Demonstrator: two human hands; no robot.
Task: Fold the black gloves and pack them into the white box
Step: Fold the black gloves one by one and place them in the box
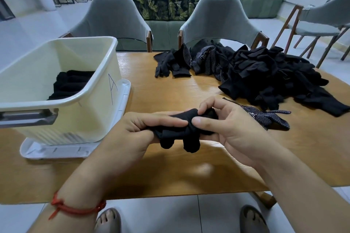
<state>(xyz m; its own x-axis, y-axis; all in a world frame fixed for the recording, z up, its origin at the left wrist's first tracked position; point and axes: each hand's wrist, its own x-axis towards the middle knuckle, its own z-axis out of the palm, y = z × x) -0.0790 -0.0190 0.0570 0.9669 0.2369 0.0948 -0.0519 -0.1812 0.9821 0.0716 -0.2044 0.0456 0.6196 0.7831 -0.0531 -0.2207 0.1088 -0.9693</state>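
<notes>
Two hands, left hand (130, 132) and right hand (225, 128), fingers gripping a bunched black glove (181, 128) above the table (189, 172), white box (62, 89) left, glove pile (265, 73) right

Both hands grip a bunched black glove (181, 128) above the wooden table (170, 89) — left hand (136, 130) on its left end, right hand (227, 128) pinching the right end. White box (85, 104) at left holds folded gloves (70, 83) and sits on its lid (121, 108). Loose glove pile (269, 73) at right — one dotted glove (269, 117) lies just beside the right hand.
</notes>
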